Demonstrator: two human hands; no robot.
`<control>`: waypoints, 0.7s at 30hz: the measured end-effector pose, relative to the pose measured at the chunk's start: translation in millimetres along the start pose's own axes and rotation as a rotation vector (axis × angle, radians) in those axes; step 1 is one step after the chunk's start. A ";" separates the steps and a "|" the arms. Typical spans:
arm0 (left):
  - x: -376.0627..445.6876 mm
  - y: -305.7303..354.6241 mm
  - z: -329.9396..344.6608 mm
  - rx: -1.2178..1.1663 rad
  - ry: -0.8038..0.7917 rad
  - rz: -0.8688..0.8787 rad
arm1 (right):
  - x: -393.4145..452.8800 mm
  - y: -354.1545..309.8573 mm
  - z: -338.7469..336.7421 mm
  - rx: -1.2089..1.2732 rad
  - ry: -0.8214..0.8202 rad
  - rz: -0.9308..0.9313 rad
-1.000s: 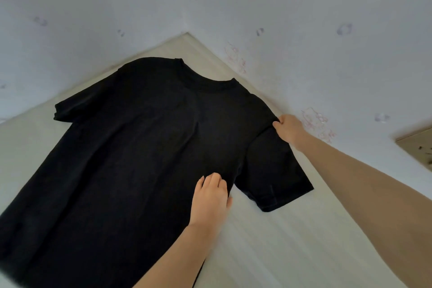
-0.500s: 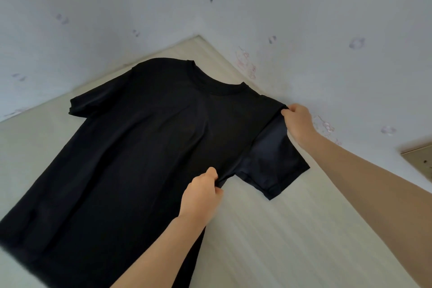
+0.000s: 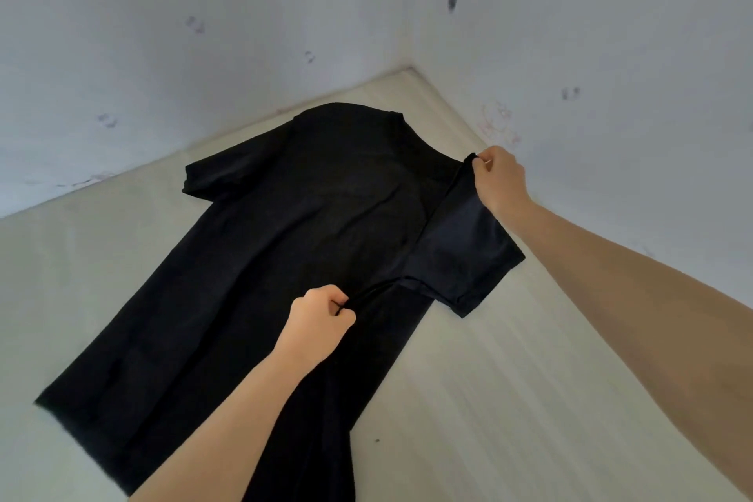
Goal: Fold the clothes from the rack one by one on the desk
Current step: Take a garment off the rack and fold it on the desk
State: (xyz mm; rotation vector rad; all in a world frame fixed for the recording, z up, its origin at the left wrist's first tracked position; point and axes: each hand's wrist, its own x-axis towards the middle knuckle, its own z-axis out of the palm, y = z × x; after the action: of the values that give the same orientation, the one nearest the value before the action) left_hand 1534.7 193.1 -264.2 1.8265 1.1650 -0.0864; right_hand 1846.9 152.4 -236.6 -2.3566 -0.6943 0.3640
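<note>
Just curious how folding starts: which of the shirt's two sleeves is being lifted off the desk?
The sleeve by the right hand, raised at its shoulder. The other sleeve, near the left wall, lies flat and untouched.

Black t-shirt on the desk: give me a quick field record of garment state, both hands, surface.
garment: black t-shirt, spread on the desk, right side lifted
left hand: pinches the side edge near the underarm
right hand: pinches the right shoulder
right sleeve: raised, hanging
left sleeve: flat
surface: pale desk in a wall corner
</note>
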 end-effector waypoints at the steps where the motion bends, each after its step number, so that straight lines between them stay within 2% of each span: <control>1: 0.4 -3.0 0.3 0.007 -0.002 -0.009 | 3.4 -0.8 5.2 -0.015 -0.010 0.010; 5: 3.2 -20.7 2.3 0.099 -0.007 -0.023 | 15.2 -6.2 37.7 -0.118 -0.079 0.028; 7: 0.2 -22.9 6.2 0.153 0.000 -0.008 | 15.2 -7.0 47.6 -0.208 -0.168 0.014; 10: -7.8 -20.3 10.8 0.250 0.022 0.025 | 7.9 -10.7 56.0 -0.448 -0.231 -0.048; 13: -18.0 -18.2 14.0 0.339 0.023 0.035 | -12.0 -15.5 61.3 -0.778 -0.102 -0.329; 15: -24.6 -17.8 16.3 0.401 0.017 0.019 | -29.4 -18.1 65.8 -0.811 -0.091 -0.548; 17: -35.9 -17.8 18.3 0.441 0.028 -0.017 | -56.4 -20.2 70.4 -0.745 -0.211 -0.733; 19: -48.2 -18.4 20.0 0.460 0.036 -0.067 | -90.9 -21.1 74.7 -0.663 -0.403 -0.873; 21: -55.0 -20.8 22.2 0.478 0.020 -0.121 | -125.6 -20.3 79.1 -0.678 -0.542 -0.937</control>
State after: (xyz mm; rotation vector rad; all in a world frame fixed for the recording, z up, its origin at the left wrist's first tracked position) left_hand 1498.0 142.1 -263.0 2.1684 1.3505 -0.4502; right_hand 1702.7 134.8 -273.1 -2.1556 -2.3422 0.3633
